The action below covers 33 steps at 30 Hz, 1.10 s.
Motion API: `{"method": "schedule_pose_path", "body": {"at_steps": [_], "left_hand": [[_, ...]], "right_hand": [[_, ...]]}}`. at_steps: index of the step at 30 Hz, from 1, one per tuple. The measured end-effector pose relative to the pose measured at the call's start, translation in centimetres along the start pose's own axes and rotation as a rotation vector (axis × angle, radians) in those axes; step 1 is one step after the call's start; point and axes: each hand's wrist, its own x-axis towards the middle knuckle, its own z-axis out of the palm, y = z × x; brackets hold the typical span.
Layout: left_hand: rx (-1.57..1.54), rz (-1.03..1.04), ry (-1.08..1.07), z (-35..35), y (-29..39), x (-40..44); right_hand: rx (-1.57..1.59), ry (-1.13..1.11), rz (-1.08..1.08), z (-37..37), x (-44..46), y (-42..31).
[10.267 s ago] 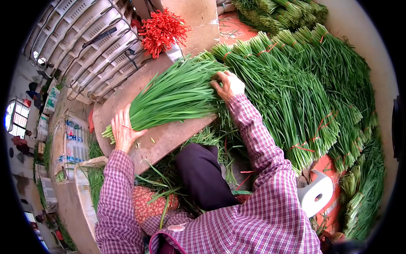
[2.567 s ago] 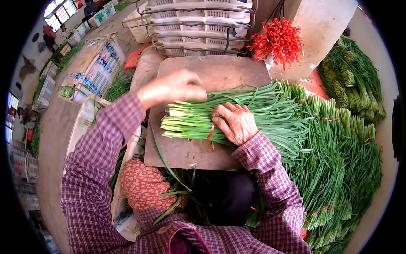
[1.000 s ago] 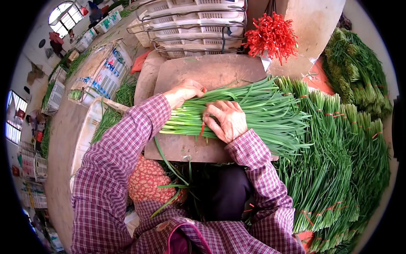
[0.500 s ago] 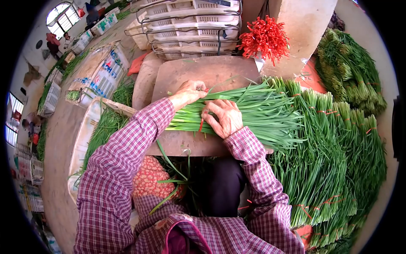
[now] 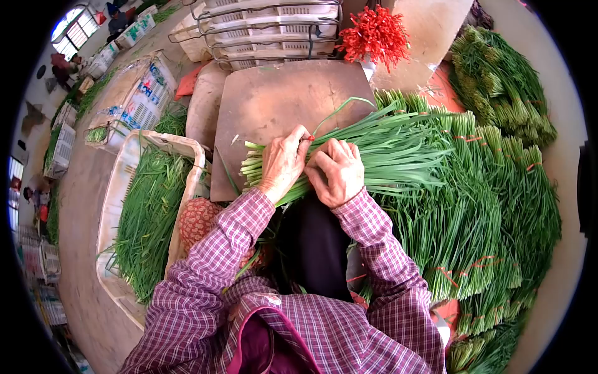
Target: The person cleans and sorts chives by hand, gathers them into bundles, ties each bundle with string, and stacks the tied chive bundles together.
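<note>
A bundle of garlic chives [image 5: 398, 153] lies across the near part of a worn board [image 5: 293, 93], pale stem ends to the left and green leaves to the right. My left hand [image 5: 285, 163] is closed over the stems, thumb and forefinger pinching a red tie [image 5: 311, 138] at the top of the bundle. Right beside it, my right hand [image 5: 337, 171] rests on the bundle with fingers curled and pressed together; whatever lies between them is hidden. One long leaf arches up over the board behind my hands.
Tied chive bundles [image 5: 448, 230] are heaped on the right, more [image 5: 498, 87] behind them. A white crate [image 5: 106, 249] with loose chives stands at left. Red ties [image 5: 375, 38] hang in a bunch near stacked crates [image 5: 268, 31]. Other people sit far left.
My left hand has come nearer me and turned over the stems, still pinching the red tie. The bundle has shifted toward my lap. My view has tilted, showing more of the left crate.
</note>
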Motion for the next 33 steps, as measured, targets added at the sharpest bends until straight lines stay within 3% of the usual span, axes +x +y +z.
{"method": "schedule_pose_path", "body": {"at_steps": [4, 12, 20, 22, 33], "left_hand": [[-0.019, 0.009, -0.011, 0.2, 0.6, -1.0], [-0.121, 0.064, -0.045, -0.5, 0.1, -1.8], [-0.188, 0.084, -0.067, -1.0, 0.3, -2.1], [-0.13, 0.177, 0.002, -0.7, 0.0, -2.2], [0.014, 0.279, -0.024, -0.4, -0.1, -2.4]], "right_hand": [[0.043, -0.042, 0.219, 0.2, -1.1, 0.1], [0.063, -0.132, 0.378, 0.5, -1.1, 0.4], [0.066, -0.126, 0.393, 0.6, -1.5, 0.3], [0.08, -0.107, 0.386, 0.5, -1.5, 0.3], [0.028, -0.115, 0.433, 0.8, -1.3, 0.2]]}}
